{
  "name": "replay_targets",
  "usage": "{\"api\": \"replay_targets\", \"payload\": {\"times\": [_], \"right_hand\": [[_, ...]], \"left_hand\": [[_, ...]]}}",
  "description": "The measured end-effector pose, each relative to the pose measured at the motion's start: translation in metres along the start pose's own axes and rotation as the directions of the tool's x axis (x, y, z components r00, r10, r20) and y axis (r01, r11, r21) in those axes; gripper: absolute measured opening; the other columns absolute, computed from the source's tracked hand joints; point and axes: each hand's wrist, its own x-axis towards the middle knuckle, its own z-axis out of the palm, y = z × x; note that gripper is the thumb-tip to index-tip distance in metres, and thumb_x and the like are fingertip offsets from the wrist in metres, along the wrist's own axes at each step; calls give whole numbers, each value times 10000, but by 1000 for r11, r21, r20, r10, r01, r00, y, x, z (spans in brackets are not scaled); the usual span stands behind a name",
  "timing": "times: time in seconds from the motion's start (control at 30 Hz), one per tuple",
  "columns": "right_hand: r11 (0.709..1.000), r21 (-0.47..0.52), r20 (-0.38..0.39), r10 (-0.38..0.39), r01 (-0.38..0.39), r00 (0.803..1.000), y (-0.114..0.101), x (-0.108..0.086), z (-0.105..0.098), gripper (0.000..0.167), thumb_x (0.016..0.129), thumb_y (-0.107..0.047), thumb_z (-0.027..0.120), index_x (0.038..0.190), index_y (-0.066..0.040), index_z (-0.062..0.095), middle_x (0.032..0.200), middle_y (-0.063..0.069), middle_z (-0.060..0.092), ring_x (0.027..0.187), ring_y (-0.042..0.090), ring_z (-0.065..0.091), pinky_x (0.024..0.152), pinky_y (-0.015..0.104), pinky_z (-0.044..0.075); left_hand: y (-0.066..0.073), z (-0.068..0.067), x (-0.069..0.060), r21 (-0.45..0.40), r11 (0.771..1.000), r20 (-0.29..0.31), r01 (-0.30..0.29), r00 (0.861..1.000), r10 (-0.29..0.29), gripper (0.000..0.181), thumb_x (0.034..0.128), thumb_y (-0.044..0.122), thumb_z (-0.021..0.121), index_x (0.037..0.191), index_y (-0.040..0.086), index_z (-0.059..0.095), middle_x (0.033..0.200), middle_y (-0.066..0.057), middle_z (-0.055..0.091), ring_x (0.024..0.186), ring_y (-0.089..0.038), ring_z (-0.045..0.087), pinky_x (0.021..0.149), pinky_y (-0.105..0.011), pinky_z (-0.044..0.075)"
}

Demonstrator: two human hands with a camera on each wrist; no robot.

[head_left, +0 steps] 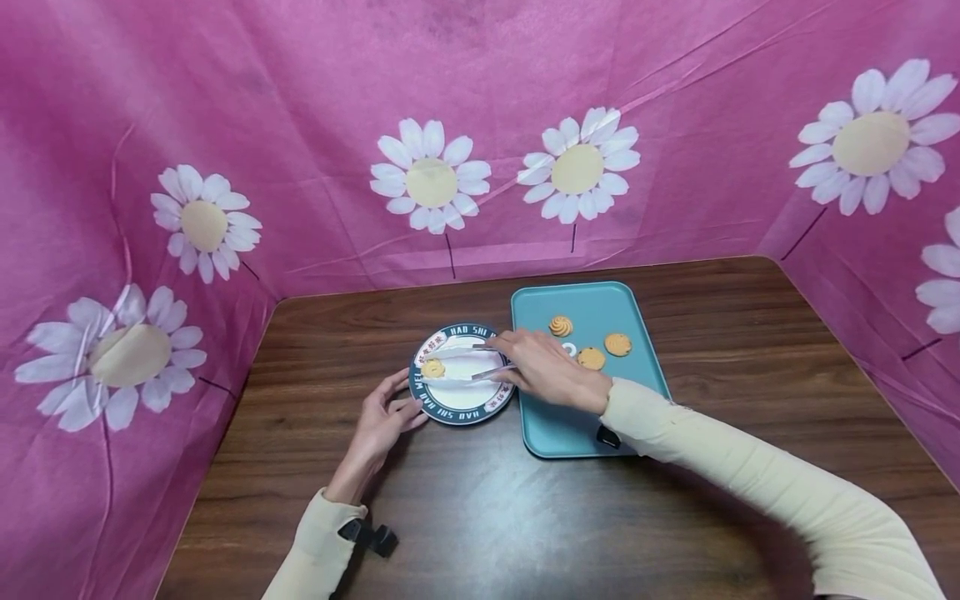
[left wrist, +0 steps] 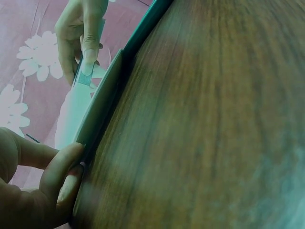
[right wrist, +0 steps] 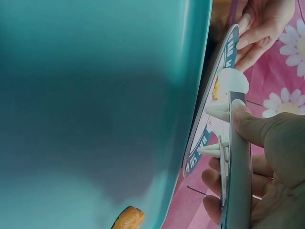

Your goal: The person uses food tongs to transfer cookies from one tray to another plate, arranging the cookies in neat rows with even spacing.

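A round plate [head_left: 457, 410] with a white middle and a dark lettered rim lies on the table. My left hand [head_left: 382, 421] holds its left edge, with thumb and fingers at the rim in the left wrist view. Over the plate, my right hand [head_left: 542, 367] grips a pair of tongs [right wrist: 240, 162] with metal arms and white tips. A small yellow cookie [head_left: 433, 367] is at the plate's left side, between the tong tips; whether they touch it I cannot tell. The right forearm crosses above a teal tray [head_left: 555, 437], hiding part of it.
On the tray are a swirled cookie [head_left: 561, 326], two round cookies, one the right-hand cookie [head_left: 618, 344], and a small white ring-shaped thing [head_left: 570, 349]. The tray stands close to the plate's right side. Pink flowered cloth [head_left: 315, 150] hangs around the wooden table [head_left: 465, 533].
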Motion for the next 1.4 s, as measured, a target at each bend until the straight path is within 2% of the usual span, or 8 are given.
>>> {"api": "replay_targets", "payload": {"times": [0.27,0.47,0.6,0.7,0.93,1.13,1.27,1.4], "right_hand": [[1000,7,-19,-2,2,1000,2,0,0,542,974,-388,731,1405,-75,630,1171,88,739,946,200,649,824,380,623],[1000,25,-8,0,1,1000,2,-3,-2,572,979,-406,718,1430,-71,609,1246,98,720,1088,243,667,945,440,621],[999,40,-28,-15,16,999,2,-7,-5,563,988,-387,713,1444,-78,596,1310,100,704,1191,271,667,1026,483,601],[999,40,-50,-20,22,999,4,-10,-7,556,993,-386,706,1446,-83,595,1338,101,700,1234,284,663,1062,495,589],[999,41,-61,21,-18,998,9,-20,-14,584,1008,-421,675,1468,-75,578,1411,112,668,1309,303,632,1114,509,576],[998,34,-73,46,-44,996,16,-32,-21,583,996,-422,693,1462,-89,585,1413,103,670,1299,301,639,1107,535,577],[998,36,-97,64,-61,993,21,-38,-26,552,987,-397,714,1440,-99,608,1367,91,694,1197,264,664,1021,505,617],[997,38,-125,68,-64,990,26,-44,-31,531,994,-389,708,1427,-93,619,1347,104,700,1140,245,681,986,502,626]], "left_hand": [[2,0,1,2,1000,5,-8,1000,7,661,977,-149,547,1586,42,371,1561,-216,394,1053,-132,688,866,-228,669],[0,0,1,-10,1000,12,-14,1000,15,656,976,-155,541,1582,28,369,1555,-225,402,1025,-110,688,849,-218,669],[-1,0,1,-15,999,19,-31,999,31,661,972,-164,535,1584,9,357,1552,-246,403,1007,-93,684,838,-204,665],[-2,0,1,-16,999,18,-30,999,31,660,971,-162,538,1583,12,361,1552,-243,404,1004,-91,683,839,-202,664],[-2,0,1,0,1000,4,-19,1000,19,662,974,-152,547,1584,35,369,1549,-225,414,1020,-105,686,838,-206,666],[-2,0,0,3,1000,1,-8,1000,8,664,976,-143,554,1585,48,372,1553,-219,419,1039,-125,688,847,-215,669],[-2,0,0,6,1000,3,-6,1000,6,664,976,-141,554,1585,51,372,1553,-219,419,1046,-128,689,853,-214,668],[-1,0,1,5,1000,4,-12,1000,12,667,973,-148,551,1585,46,369,1554,-225,420,1043,-126,691,848,-211,667]]}}
